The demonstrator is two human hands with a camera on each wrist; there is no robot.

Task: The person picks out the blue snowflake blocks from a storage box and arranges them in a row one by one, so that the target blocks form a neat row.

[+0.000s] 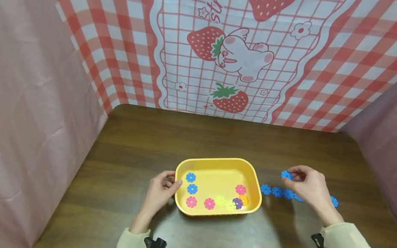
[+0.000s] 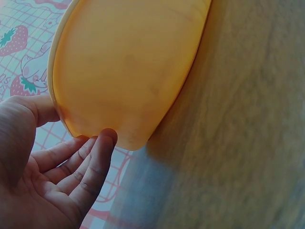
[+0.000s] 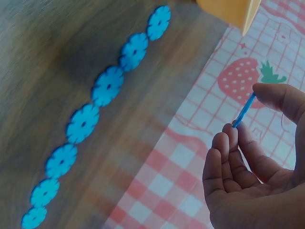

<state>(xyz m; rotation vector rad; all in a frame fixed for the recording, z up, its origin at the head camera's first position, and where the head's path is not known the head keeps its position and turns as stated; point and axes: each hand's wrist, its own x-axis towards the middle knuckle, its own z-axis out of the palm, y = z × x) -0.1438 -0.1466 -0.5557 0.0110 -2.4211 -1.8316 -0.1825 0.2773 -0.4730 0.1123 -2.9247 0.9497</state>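
My left hand (image 1: 159, 191) grips the left end of a yellow plastic tray (image 1: 215, 162), thumb over the rim and fingers against the outside wall. Inside the tray lie blue snowflake discs (image 1: 191, 177), pink discs (image 1: 209, 204), yellow-green ones (image 1: 223, 201), a purple disc (image 1: 237, 203) and an orange disc (image 1: 244, 200). To the right of the tray, my right hand (image 1: 307, 185) pinches one blue snowflake disc (image 3: 244, 109) between thumb and fingertips, above the table. Below that hand, a row of several blue discs (image 3: 83, 123) lies on the wood, partly hidden by the hand in the head view.
The brown wooden table (image 1: 135, 131) meets a red-and-white checked cloth (image 1: 103, 9) with strawberry prints at the back. Pink curtains (image 1: 13, 90) hang at both sides. Black straps (image 1: 155, 244) sit at the wrists.
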